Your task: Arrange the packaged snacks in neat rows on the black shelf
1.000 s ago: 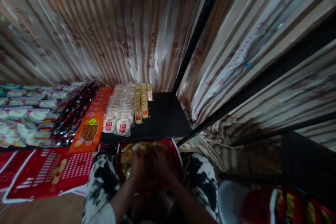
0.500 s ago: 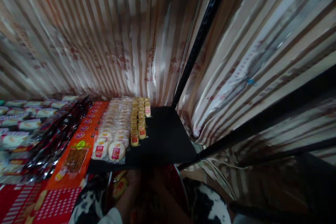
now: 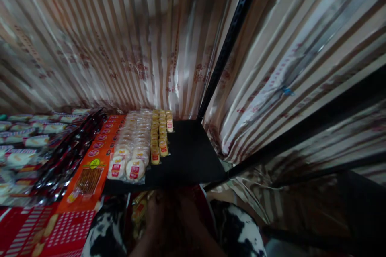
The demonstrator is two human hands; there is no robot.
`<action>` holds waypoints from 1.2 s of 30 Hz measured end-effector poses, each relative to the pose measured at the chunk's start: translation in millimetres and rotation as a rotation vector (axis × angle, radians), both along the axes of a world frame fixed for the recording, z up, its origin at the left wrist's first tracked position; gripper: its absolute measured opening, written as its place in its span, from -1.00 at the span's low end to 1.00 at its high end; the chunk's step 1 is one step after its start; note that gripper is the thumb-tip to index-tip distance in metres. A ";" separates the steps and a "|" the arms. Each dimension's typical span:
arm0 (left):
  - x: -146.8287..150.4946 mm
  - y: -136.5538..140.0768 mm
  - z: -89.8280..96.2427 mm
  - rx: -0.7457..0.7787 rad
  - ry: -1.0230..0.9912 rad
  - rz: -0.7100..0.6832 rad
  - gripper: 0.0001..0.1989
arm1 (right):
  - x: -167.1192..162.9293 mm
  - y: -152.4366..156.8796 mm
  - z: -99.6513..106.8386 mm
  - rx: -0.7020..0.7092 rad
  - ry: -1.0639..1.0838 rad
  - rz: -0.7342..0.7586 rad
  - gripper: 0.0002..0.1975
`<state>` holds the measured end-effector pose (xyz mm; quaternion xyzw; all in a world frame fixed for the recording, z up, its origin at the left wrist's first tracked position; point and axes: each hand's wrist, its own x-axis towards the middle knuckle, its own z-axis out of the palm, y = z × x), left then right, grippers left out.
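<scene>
My left hand (image 3: pixel 154 207) and my right hand (image 3: pixel 183 209) reach side by side into a dark red container (image 3: pixel 201 198) between my knees, just below the shelf edge. Deep shadow covers their fingers, so what they hold, if anything, does not show. Left of my left hand, yellow-wrapped snack packs (image 3: pixel 139 211) lie in the container. Similar small yellow snack packs (image 3: pixel 159 138) stand in short rows on the black shelf (image 3: pixel 193 152). Beside these run two rows of round white crackers (image 3: pixel 135 168) in clear wrappers.
Further left lie an orange snack packet (image 3: pixel 87 176), dark shiny packets (image 3: pixel 69 152) and white-wrapped snacks (image 3: pixel 27 156). A red printed box (image 3: pixel 66 229) is at the lower left. A black metal post (image 3: pixel 226 56) rises at the shelf's back corner, before striped plastic sheeting (image 3: pixel 135 40).
The view has shifted slightly. My hands stay low in the container, with the left forearm now more upright and its pale sleeve out of sight. The rows on the shelf look the same.
</scene>
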<state>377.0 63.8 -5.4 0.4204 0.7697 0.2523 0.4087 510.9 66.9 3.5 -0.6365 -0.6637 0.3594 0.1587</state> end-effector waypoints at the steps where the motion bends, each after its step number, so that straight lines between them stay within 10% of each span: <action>1: 0.1 -8.2 4.1 0.012 -0.027 -0.030 -0.65 | 3.2 -4.5 7.0 0.005 0.008 0.019 -0.49; 8: 1.6 -35.5 36.7 0.228 -0.175 -0.133 -0.67 | 25.8 -29.1 31.2 -0.007 0.215 0.116 -0.54; 18: 9.5 9.9 100.2 0.375 -0.383 -0.104 -0.67 | 25.4 -6.0 71.4 0.027 0.613 -0.037 -0.61; 36: 71.7 69.1 82.1 0.431 -0.235 0.061 -0.71 | 28.7 119.0 50.1 0.230 0.482 -0.343 -0.69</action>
